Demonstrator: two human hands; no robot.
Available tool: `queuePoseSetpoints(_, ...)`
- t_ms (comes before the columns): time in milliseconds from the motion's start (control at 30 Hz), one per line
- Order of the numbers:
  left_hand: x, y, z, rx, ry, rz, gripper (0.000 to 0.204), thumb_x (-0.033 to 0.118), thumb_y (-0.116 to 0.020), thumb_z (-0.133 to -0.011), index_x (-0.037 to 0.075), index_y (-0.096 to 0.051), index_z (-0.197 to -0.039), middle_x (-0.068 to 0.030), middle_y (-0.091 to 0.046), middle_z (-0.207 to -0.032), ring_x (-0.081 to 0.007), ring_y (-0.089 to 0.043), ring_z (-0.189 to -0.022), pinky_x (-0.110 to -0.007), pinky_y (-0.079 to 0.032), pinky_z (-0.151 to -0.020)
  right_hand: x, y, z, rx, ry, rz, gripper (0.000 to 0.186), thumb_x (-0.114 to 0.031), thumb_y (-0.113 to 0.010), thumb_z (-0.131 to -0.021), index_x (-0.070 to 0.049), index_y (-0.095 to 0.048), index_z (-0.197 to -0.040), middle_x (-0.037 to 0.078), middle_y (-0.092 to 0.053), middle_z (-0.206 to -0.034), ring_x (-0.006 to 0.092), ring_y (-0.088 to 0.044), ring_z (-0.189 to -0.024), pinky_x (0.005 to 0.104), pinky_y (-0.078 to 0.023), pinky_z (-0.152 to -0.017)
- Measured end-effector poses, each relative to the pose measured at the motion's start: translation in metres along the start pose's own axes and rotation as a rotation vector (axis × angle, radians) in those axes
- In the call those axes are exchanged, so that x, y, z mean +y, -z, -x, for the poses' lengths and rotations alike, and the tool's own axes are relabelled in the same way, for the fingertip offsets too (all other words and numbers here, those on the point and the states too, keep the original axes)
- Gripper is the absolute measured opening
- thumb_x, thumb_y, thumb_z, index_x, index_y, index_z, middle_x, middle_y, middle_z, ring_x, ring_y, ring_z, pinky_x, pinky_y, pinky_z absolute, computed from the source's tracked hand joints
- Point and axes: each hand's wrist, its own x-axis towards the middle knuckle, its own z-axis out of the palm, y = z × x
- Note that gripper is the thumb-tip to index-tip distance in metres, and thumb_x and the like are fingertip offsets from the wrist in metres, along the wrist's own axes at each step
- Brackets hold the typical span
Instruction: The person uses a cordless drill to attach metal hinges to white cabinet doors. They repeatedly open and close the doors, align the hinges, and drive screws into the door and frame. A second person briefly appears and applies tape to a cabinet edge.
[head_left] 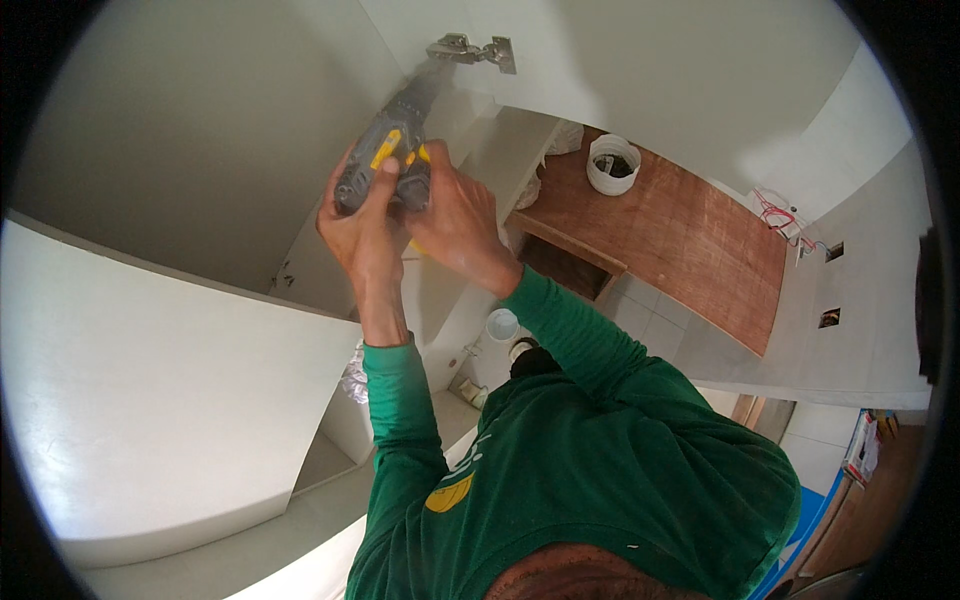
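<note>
A grey power drill with yellow accents (395, 130) is held in both hands, its nose pointing up at a metal cabinet hinge (455, 50) near the top; the tip is faint and hard to make out. My left hand (365, 230) wraps round the drill's rear from the left. My right hand (465, 220) grips it from the right, fingers curled near the yellow trigger area. The hinge sits on a pale panel (680, 70), beside an open white cabinet compartment (180, 140).
A white tub (612, 175) with dark contents stands on a brown wooden board (690, 240) at right, near red wires (775, 215) and wall cutouts (828, 318). A white cabinet front (160, 390) fills the lower left. A small cup (502, 323) lies below my hands.
</note>
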Motion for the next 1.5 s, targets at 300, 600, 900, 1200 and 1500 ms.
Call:
queuePoseSetpoints(300,-0.003,-0.001,-0.003,0.007,-0.026,-0.006,0.047,0.008,-0.085,-0.089,-0.007,-0.068,-0.131,-0.0139,-0.076,-0.118,-0.0202,-0.073,-0.105,-0.033,-0.057,-0.095,-0.003,0.000,-0.002,-0.022,-0.049,0.003,0.063,-0.015,-0.084,-0.080,-0.001,-0.043,-0.126,0.023,-0.073,-0.096,0.0453,-0.074,-0.088,0.0559,-0.057,-0.073)
queuePoseSetpoints(600,-0.003,-0.005,-0.007,0.004,-0.167,-0.043,0.049,0.010,-0.085,-0.089,-0.008,-0.068,-0.131,-0.0156,-0.075,-0.118,-0.0205,-0.072,-0.106,-0.033,-0.057,-0.096,-0.006,-0.004,-0.007,0.014,-0.033,-0.013,0.062,-0.017,-0.084,-0.080,-0.001,-0.044,-0.124,0.022,-0.074,-0.092,0.0441,-0.075,-0.086,0.0542,-0.058,-0.074)
queuePoseSetpoints(900,-0.006,-0.009,-0.006,0.012,-0.204,-0.020,0.050,0.011,-0.087,-0.088,-0.007,-0.068,-0.131,-0.0160,-0.074,-0.120,-0.0206,-0.071,-0.107,-0.034,-0.057,-0.096,-0.008,0.000,-0.011,0.006,-0.068,-0.015,0.061,-0.018,-0.083,-0.080,0.000,-0.045,-0.123,0.023,-0.072,-0.089,0.0446,-0.075,-0.083,0.0540,-0.058,-0.072)
queuePoseSetpoints(1200,-0.008,-0.011,-0.007,0.028,-0.218,-0.067,0.053,0.017,-0.086,-0.090,-0.006,-0.067,-0.133,-0.0171,-0.074,-0.121,-0.0227,-0.071,-0.107,-0.035,-0.057,-0.095,-0.008,0.005,-0.010,-0.030,-0.113,-0.027,0.055,-0.028,-0.081,-0.085,-0.002,-0.048,-0.121,0.026,-0.072,-0.092,0.0502,-0.071,-0.089,0.0569,-0.055,-0.077)
queuePoseSetpoints(1500,-0.004,-0.015,-0.006,0.016,-0.200,-0.069,0.051,0.017,-0.086,-0.090,-0.006,-0.068,-0.132,-0.0183,-0.073,-0.122,-0.0236,-0.071,-0.108,-0.035,-0.057,-0.096,-0.006,0.009,-0.012,-0.029,-0.094,-0.081,0.054,-0.026,-0.080,-0.085,-0.002,-0.047,-0.120,0.027,-0.072,-0.092,0.0509,-0.071,-0.088,0.0571,-0.055,-0.076)
